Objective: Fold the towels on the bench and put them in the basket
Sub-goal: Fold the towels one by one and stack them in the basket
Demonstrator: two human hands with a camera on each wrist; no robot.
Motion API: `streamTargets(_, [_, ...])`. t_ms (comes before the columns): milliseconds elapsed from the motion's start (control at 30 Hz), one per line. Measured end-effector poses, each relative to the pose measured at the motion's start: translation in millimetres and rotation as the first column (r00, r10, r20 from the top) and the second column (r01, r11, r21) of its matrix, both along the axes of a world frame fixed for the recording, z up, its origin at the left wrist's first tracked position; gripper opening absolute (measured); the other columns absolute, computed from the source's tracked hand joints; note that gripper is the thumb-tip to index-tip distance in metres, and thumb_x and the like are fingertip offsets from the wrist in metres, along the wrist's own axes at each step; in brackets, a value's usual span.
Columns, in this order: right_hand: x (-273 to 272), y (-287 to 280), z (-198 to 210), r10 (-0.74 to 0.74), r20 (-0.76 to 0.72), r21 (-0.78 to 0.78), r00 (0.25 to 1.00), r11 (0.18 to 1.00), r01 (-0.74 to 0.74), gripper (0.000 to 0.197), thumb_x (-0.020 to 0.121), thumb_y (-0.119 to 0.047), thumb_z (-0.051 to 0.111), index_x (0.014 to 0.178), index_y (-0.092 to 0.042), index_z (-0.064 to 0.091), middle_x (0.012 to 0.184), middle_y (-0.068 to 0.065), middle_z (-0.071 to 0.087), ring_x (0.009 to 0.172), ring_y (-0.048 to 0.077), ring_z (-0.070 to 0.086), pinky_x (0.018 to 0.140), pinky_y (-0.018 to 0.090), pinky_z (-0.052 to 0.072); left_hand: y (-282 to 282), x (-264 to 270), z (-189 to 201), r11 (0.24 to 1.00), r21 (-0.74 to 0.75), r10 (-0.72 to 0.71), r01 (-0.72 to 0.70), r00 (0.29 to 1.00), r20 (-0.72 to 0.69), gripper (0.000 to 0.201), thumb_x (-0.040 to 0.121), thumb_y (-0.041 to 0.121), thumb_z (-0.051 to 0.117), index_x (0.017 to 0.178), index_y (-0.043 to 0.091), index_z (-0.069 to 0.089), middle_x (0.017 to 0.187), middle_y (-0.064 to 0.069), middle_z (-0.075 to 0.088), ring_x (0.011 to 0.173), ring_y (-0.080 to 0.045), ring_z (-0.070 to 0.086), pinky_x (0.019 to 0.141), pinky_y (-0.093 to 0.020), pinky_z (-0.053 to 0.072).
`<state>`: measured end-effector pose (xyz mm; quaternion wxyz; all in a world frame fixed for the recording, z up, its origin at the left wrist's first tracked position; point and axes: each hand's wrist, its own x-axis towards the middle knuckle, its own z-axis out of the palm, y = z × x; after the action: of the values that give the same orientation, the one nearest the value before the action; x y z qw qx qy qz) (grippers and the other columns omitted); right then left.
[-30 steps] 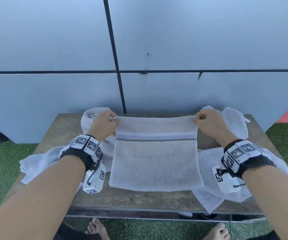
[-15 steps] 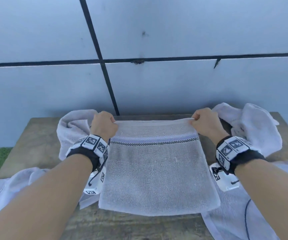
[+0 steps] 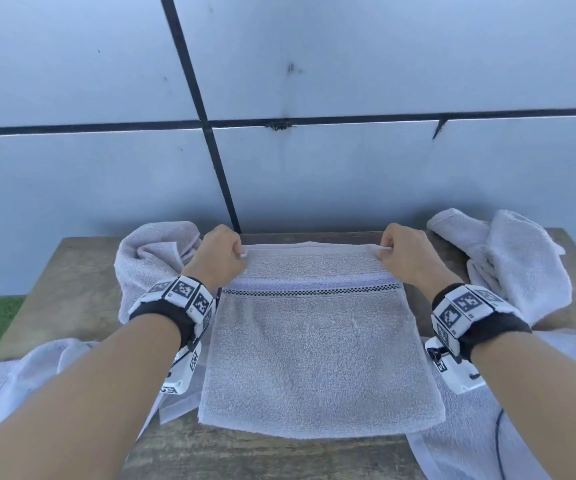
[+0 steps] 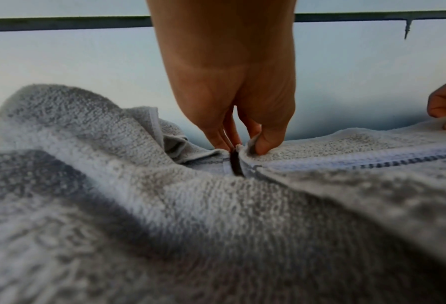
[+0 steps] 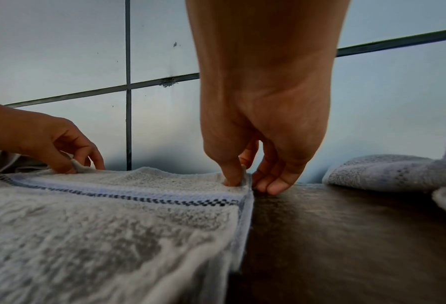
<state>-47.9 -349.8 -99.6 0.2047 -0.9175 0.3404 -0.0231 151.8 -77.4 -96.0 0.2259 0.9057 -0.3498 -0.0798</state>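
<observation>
A pale grey towel [image 3: 317,355] with a checked dark band lies folded flat on the wooden bench [image 3: 72,282]. My left hand [image 3: 219,256] pinches its far left corner, and my right hand [image 3: 406,256] pinches its far right corner. In the left wrist view the thumb and fingers of the left hand [image 4: 245,142] nip the towel [image 4: 346,148] edge. In the right wrist view the right hand [image 5: 242,179] nips the corner of the towel [image 5: 112,216] against the bench [image 5: 346,236]. No basket is in view.
Loose towels lie around the folded one: a bunched towel [image 3: 151,254] at the back left, another bunched towel [image 3: 518,265] at the back right, and flat towels at the near left [image 3: 13,379] and near right [image 3: 470,441]. A tiled wall [image 3: 314,168] rises behind the bench.
Both hands have kept hold of the far corners. The head view has drawn closer to the bench and dropped lower, so the towel fills more of the picture.
</observation>
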Motion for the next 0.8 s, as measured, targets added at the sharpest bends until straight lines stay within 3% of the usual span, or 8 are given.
streamTargets(100, [-5.5,5.4,-2.2,0.021,0.031,0.035,0.999,0.999,-0.022,0.015,0.092,-0.022,0.066,0.082,-0.014,0.058,0.083,0.005,0.063,0.084,0.026,0.057,0.071,0.034,0.045,-2.8,-3.1,2.1,0.998,0.045,-0.048,0.048,0.999,-0.017,0.031,0.086,0.012,0.070,0.063,0.014,0.049,0.086,-0.005,0.056,0.077,-0.019,0.049,0.063,-0.026,0.030])
streamTargets(167, [-8.6,7.1,-2.5,0.032,0.056,0.057,0.998,0.998,-0.035,0.017,0.092,-0.021,0.067,0.076,-0.019,0.060,0.082,0.003,0.064,0.081,0.025,0.058,0.070,0.030,0.044,-4.9,-5.8,2.8,0.998,0.049,-0.045,0.046,0.998,-0.032,0.033,0.085,0.015,0.072,0.063,0.013,0.048,0.076,-0.003,0.055,0.071,-0.019,0.047,0.060,-0.028,0.030])
streamTargets(267, [-11.0,6.5,1.7,0.039,0.043,0.087,0.998,0.995,-0.043,0.015,0.092,-0.020,0.066,0.077,-0.020,0.067,0.082,0.002,0.068,0.078,0.023,0.063,0.066,0.026,0.046,-6.3,-9.9,4.6,0.999,0.051,-0.006,0.012,0.994,-0.111,0.028,0.083,0.010,0.073,0.065,0.006,0.052,0.064,-0.002,0.054,0.052,-0.010,0.042,0.047,-0.020,0.031])
streamTargets(400, [-14.2,8.2,9.1,0.048,0.005,0.124,0.999,0.991,-0.048,0.019,0.091,-0.021,0.068,0.073,-0.017,0.069,0.075,0.004,0.070,0.071,0.023,0.064,0.057,0.025,0.043,-5.5,-15.7,12.7,0.996,0.086,0.020,-0.006,0.987,-0.162,0.025,0.081,0.004,0.071,0.063,0.005,0.054,0.060,-0.002,0.055,0.046,-0.007,0.041,0.043,-0.015,0.035])
streamTargets(467, [-18.7,8.9,14.7,0.037,0.045,0.114,0.998,0.993,-0.042,0.018,0.090,-0.015,0.065,0.072,-0.014,0.069,0.073,0.004,0.070,0.068,0.021,0.063,0.056,0.024,0.042,-3.5,-15.2,20.4,0.997,0.062,0.044,-0.035,0.988,-0.150,0.028,0.079,0.005,0.071,0.058,0.005,0.053,0.057,0.001,0.056,0.044,-0.005,0.044,0.041,-0.012,0.035])
streamTargets(600, [-32.6,6.8,30.3,0.057,0.178,0.087,0.982,0.994,-0.073,0.018,0.087,-0.008,0.063,0.073,-0.017,0.070,0.074,0.000,0.071,0.071,0.017,0.063,0.059,0.016,0.040,5.1,-9.2,48.2,0.996,-0.031,0.082,-0.088,0.986,-0.144,0.011,0.075,0.008,0.079,0.065,0.008,0.074,0.060,0.007,0.064,0.057,-0.011,0.059,0.053,-0.018,0.040])
streamTargets(700, [-45.2,7.2,47.9,0.049,0.287,0.102,0.957,0.991,-0.081,0.018,0.086,-0.006,0.068,0.075,-0.020,0.071,0.068,-0.007,0.066,0.066,0.013,0.057,0.062,0.020,0.040,18.8,-13.0,72.1,0.989,-0.111,0.078,-0.097,0.983,-0.164,0.005,0.075,0.010,0.082,0.072,0.008,0.079,0.062,0.009,0.068,0.051,0.003,0.056,0.059,-0.021,0.046])
streamTargets(800, [-61.0,13.9,67.9,0.038,0.366,0.099,0.930,0.992,-0.079,0.013,0.087,-0.008,0.070,0.079,-0.018,0.074,0.072,-0.006,0.069,0.071,0.015,0.062,0.070,0.025,0.043,39.6,-26.2,89.4,0.975,-0.182,0.095,-0.130,0.978,-0.187,0.006,0.077,0.014,0.081,0.074,0.009,0.079,0.057,0.010,0.065,0.044,0.006,0.051,0.052,-0.010,0.042])
